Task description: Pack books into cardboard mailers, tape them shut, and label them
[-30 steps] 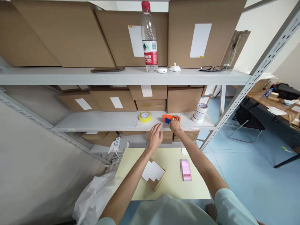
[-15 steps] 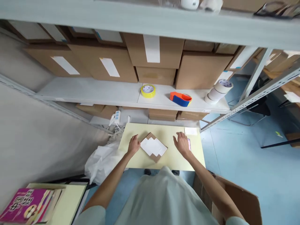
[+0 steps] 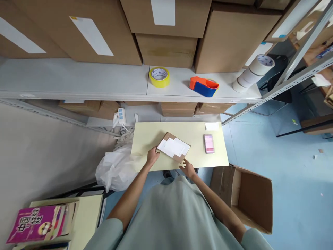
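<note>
A small flat cardboard box [image 3: 173, 146], with white paper covering most of its top, is between my hands over the cream tabletop [image 3: 145, 130]. My left hand [image 3: 153, 156] grips its left corner, the thumb and fingers bent around the edge. At the near corner my right hand [image 3: 188, 169] has its fingers against the box, with part of the grip hidden. The box looks slightly tilted; a shadow falls to its left. A phone [image 3: 208, 144] with a blurred pink screen lies to the right.
A shelf ahead holds yellow tape [image 3: 159, 77], an orange and blue tape dispenser [image 3: 204, 86], stacked white rolls [image 3: 253, 73] and large cartons [image 3: 166, 50]. White paper [image 3: 212, 126] lies on the table. An open carton [image 3: 249, 198] stands right; a plastic bag [image 3: 114, 170] and books [image 3: 39, 224] are left.
Both hands, previously apart on either side, have come onto the box. My right hand moved left and nearer to me. The box has turned, and my view has dipped.
</note>
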A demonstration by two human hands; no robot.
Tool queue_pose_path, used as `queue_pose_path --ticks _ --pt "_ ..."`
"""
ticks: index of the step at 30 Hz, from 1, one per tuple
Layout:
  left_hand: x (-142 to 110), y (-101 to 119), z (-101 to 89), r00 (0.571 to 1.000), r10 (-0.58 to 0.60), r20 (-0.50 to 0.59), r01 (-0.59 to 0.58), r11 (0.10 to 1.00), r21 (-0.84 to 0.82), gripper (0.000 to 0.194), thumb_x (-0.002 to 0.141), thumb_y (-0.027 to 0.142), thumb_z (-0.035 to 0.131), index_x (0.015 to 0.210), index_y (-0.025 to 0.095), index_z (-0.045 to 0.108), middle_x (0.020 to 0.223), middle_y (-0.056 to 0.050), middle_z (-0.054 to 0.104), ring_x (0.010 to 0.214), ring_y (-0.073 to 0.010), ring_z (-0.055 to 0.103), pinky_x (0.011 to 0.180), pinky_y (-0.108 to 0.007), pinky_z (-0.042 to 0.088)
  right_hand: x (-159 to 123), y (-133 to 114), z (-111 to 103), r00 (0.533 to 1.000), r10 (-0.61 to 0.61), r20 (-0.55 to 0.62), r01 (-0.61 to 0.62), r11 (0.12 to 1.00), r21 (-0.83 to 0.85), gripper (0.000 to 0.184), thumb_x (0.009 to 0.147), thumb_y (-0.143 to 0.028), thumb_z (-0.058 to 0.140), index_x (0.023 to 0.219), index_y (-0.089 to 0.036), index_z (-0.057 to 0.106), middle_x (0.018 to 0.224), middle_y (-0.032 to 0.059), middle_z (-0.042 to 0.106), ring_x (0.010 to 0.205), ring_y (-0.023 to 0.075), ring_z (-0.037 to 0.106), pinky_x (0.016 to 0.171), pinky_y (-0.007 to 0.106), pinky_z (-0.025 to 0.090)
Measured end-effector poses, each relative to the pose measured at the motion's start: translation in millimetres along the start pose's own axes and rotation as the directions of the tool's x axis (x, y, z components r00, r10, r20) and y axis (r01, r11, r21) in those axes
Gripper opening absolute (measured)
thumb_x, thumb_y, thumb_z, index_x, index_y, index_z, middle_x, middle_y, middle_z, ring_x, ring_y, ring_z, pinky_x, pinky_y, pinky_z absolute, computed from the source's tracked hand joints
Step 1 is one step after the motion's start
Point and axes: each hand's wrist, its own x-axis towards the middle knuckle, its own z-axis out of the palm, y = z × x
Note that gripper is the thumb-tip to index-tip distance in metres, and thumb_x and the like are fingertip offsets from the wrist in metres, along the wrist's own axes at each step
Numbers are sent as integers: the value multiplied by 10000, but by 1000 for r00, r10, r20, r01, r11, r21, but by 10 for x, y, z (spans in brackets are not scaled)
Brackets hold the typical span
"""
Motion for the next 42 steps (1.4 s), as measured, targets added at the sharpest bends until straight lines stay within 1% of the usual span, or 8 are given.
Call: queue_pose_path --ticks 6,12,17,26,29,33,37,42 --pt "-286 218 18 984 172 -45 -175 982 -72 350 879 208 643 1211 211 751 1325 -119 781 1250 -270 725 1096 -351 551 -69 -23 -217 971 -59 -233 79 994 81 392 998 -365 589 1331 -206 722 1501 138 688 1328 276 692 1004 367 618" --pt "-560 564 26 956 279 -90 -292 940 -177 372 1010 472 606 1235 220 762 1215 -111 819 1098 -263 769 965 -321 564 -96 -156 -630 896 32 -443 -26 999 19 592 1059 -668 439 919 -183 748 908 131 815 878 287 765 743 304 553" --pt "-610 672 109 990 125 -69 -129 991 -46 388 971 575 678 882 215 793 936 -106 834 935 -274 768 806 -303 502 -11 -182 -753 885 109 -454 -188 973 -134 503 1013 -672 576 827 -223 706 848 132 808 841 296 774 699 292 479" --pt "-479 567 81 987 158 15 -157 987 -37 402 1007 479 600 841 181 813 764 -68 785 779 -229 719 697 -274 444 5 -57 -829 929 23 -370 -117 965 -234 628 1094 -609 392 651 -232 628 671 76 725 675 227 692 619 277 403" --pt "-463 597 67 979 203 -1 -203 975 -91 344 1019 409 564 974 190 826 939 -78 831 896 -231 755 779 -270 520 26 -32 -947 933 -68 -353 -13 975 -220 623 1103 -587 384 680 -215 652 694 71 725 685 218 693 633 271 446" --pt "-406 680 103 975 214 -62 -221 963 -154 290 984 323 592 1142 203 804 1257 -97 805 1070 -223 766 949 -290 578 131 -23 -1161 904 -179 -389 134 981 -141 412 1087 -460 508 992 -168 782 1090 136 799 886 225 777 754 271 574" --pt "-377 689 213 990 118 -79 -129 982 -141 240 891 233 648 1063 192 810 1177 -115 825 998 -251 789 952 -339 608 294 -6 -1276 954 -131 -268 91 984 -155 344 1048 -233 564 1324 -148 750 1289 162 760 964 202 801 850 279 615" --pt "-460 636 276 995 25 -97 -32 997 -75 295 846 129 597 1025 229 810 1007 -72 848 967 -273 795 945 -376 624 416 139 -1326 979 -88 -185 57 984 -167 389 949 -26 582 1253 -156 787 1217 120 815 979 185 804 899 256 603"
